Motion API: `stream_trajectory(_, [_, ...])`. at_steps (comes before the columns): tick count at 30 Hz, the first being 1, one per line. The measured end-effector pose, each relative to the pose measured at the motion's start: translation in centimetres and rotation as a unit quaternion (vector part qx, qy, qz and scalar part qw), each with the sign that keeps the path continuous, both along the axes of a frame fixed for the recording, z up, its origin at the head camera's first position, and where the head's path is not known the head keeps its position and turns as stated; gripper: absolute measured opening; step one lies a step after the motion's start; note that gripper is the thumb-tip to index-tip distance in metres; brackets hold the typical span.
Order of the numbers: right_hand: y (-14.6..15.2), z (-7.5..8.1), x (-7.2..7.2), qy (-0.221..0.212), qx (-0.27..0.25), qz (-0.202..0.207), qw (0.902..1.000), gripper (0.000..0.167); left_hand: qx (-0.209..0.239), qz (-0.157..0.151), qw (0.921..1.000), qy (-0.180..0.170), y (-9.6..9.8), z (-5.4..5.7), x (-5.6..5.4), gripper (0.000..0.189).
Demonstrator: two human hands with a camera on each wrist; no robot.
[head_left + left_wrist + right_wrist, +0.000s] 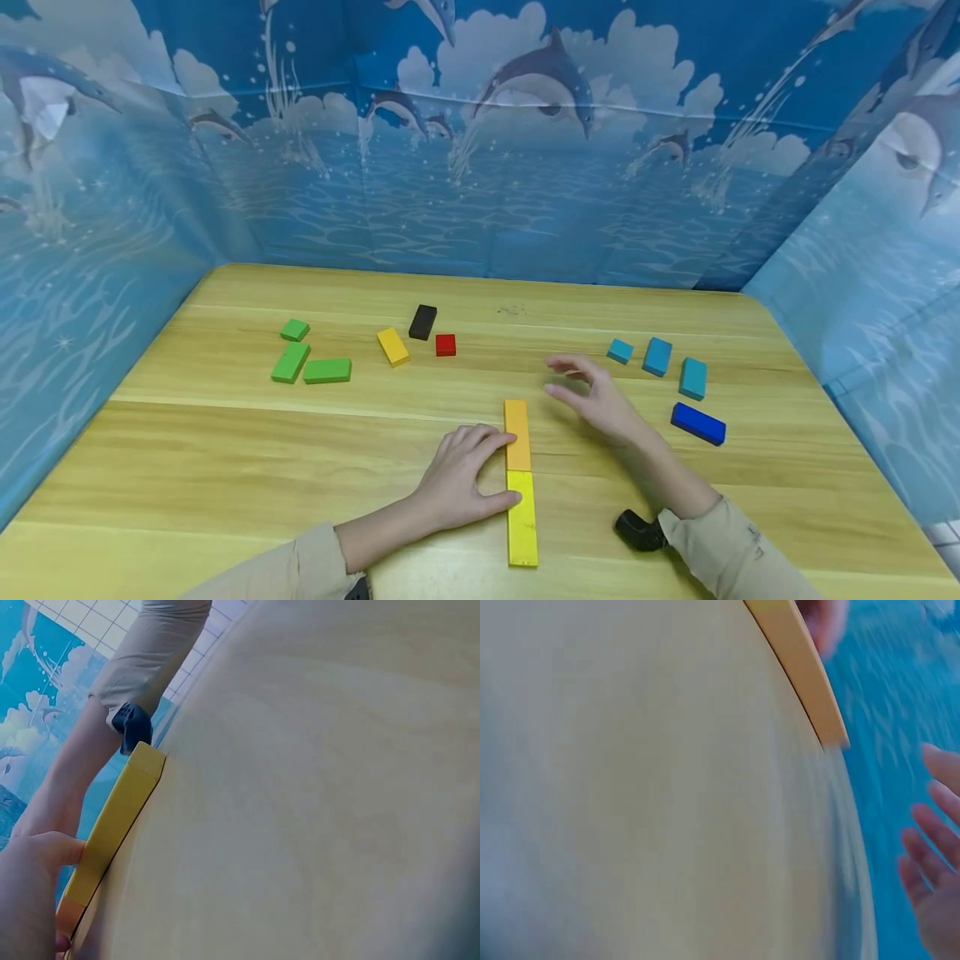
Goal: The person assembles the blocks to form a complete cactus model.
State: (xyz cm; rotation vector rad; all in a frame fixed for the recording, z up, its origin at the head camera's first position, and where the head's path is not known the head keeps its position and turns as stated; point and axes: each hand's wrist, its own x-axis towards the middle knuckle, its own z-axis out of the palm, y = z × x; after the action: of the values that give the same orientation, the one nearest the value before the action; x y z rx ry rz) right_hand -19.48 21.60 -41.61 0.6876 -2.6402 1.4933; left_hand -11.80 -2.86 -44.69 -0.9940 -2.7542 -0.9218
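Note:
An orange block (pixel 517 433) and a longer yellow block (pixel 522 521) lie end to end in a line running away from me. My left hand (pixel 467 475) is at their left side, its index fingertip on the orange block and its thumb on the yellow one. In the left wrist view the thumb touches the side of the yellow block (pixel 120 814). To the right of the line, my right hand (pixel 596 400) hovers with thumb and fingers apart and nothing between them. The right wrist view shows its fingers (pixel 934 832) spread, away from the orange block (pixel 802 667).
Green blocks (pixel 291 363) lie at the back left, near an amber block (pixel 393 347), a black block (pixel 423 322) and a red cube (pixel 446 345). At the right are light blue blocks (pixel 657 357) and a dark blue block (pixel 698 423). Dolphin-print curtains (pixel 480 208) surround the wooden table (pixel 225 467).

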Motion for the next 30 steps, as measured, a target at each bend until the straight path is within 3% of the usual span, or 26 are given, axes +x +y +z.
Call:
stream_trajectory(5, [3.3,0.2,-2.0,0.070,-0.014,-0.136,0.9881,0.041,0.009,0.000,1.0000,-0.001,0.1,0.0,0.1,0.062])
stream_trajectory(9, [5.7,0.2,-2.5,0.058,0.008,-0.191,0.9798,0.046,0.009,0.000,0.9999,-0.004,0.1,0.0,0.1,0.062])
stream_trajectory(16, [8.1,-0.2,-3.1,0.028,0.075,-0.218,0.9728,0.051,0.007,-0.001,1.0000,-0.004,0.1,0.0,0.1,0.062])
stream_trajectory(30, [8.8,-1.5,-3.4,0.059,0.125,-0.228,0.9636,0.042,0.011,0.000,0.9999,0.006,0.1,-0.2,0.1,0.061])
